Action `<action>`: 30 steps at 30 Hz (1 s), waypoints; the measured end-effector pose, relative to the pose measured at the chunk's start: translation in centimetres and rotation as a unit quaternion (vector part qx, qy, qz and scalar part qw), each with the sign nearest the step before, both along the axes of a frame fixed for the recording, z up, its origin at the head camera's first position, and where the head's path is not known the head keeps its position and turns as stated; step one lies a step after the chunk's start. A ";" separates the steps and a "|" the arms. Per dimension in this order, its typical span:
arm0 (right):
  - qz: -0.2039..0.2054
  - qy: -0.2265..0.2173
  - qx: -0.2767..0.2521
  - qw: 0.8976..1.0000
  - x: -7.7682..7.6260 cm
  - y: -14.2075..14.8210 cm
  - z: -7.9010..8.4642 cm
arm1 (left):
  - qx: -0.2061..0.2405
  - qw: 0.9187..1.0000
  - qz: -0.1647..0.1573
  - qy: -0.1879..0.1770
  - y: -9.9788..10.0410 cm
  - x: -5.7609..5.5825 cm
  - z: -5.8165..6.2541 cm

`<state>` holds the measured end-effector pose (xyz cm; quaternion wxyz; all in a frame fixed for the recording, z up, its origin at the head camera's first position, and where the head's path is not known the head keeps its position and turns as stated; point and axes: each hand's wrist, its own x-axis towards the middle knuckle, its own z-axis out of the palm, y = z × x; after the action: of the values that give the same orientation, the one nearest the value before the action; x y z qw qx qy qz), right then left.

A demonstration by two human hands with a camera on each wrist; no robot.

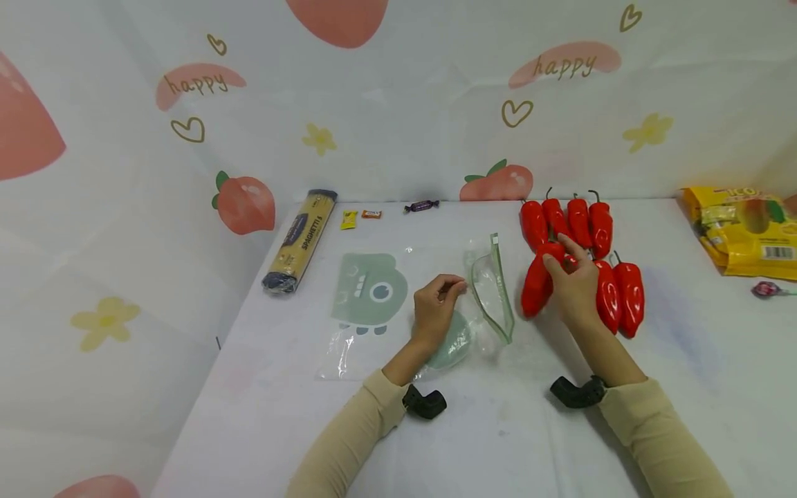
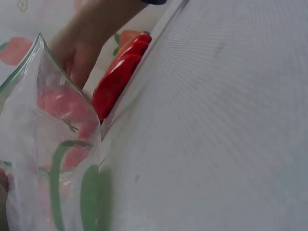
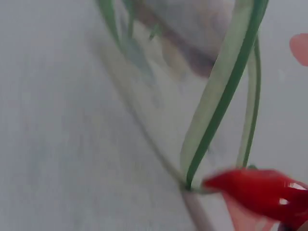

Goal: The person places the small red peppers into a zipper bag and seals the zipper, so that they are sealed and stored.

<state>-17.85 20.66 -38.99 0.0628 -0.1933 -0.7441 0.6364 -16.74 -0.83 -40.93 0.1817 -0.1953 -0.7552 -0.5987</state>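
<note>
A clear zip bag (image 1: 373,290) with a green monster print lies on the table, its green-edged mouth (image 1: 504,304) raised and gaping to the right. My left hand (image 1: 434,311) pinches the bag's film near that mouth. In my right hand (image 1: 574,283) is a red pepper (image 1: 537,289), gripped near its top and tilted, just right of the mouth. The right wrist view has the pepper (image 3: 260,195) blurred beside the green zip strip (image 3: 221,106). More red peppers (image 1: 630,297) lie behind and right of this hand; some are partly covered by it.
A spaghetti pack (image 1: 301,242) lies at the back left, near a yellow candy (image 1: 349,220), an orange candy (image 1: 371,214) and a dark wrapped candy (image 1: 421,206). At the right are a yellow bag (image 1: 741,232) and a lollipop (image 1: 766,289). A printed cloth hangs behind.
</note>
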 end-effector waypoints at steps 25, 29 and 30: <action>0.087 0.101 0.212 0.968 0.6 -0.4 -2.3 | 0.019 0.999 0.019 0.030 -0.1 -0.3 -0.2; 0.001 0.132 0.224 0.966 0.6 2.0 -1.3 | 0.022 0.999 0.018 0.038 -0.2 -0.1 -0.3; -0.008 0.118 0.222 0.968 0.6 2.6 -1.1 | 0.021 0.999 0.019 0.038 -0.2 -0.1 -0.3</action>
<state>-17.28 23.23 -40.06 0.1967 -0.1039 -0.8524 0.4733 -16.79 -1.03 -41.24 0.2257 -0.2001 -0.7383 -0.6033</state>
